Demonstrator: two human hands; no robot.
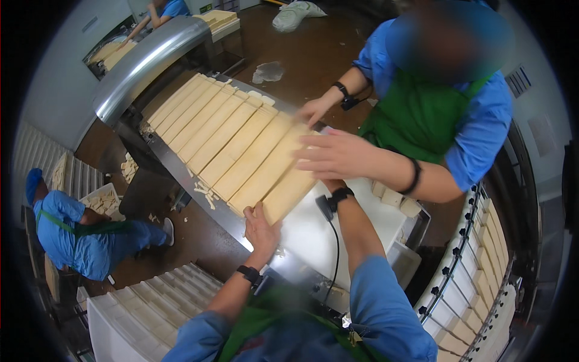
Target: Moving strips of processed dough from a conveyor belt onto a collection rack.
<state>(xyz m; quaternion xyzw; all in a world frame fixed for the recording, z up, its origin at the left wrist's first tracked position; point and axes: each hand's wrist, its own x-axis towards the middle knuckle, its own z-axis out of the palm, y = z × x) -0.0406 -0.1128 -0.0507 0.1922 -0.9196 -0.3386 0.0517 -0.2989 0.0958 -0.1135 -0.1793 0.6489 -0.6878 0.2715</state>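
Note:
A row of long, pale yellow dough strips [232, 130] lies side by side on a metal conveyor. My left hand [263, 232] is closed at the near left end of the closest strip [288, 196], its fingertips at the gap beside the neighbouring strip. At that strip's other end is my right hand [330, 183], its fingers mostly hidden behind a co-worker's hand [338, 155]. That hand is spread over the strips and blurred by motion. The co-worker's other hand [313, 111] is at the far right ends of the strips.
A white board [313, 232] lies just below the strips. A curved metal hood [154, 63] spans the conveyor's far end. Ribbed white trays [154, 308] stand at lower left, and a rack with pale slabs [476, 283] at right. Another person [90, 232] bends at left beside a scrap bin [104, 202].

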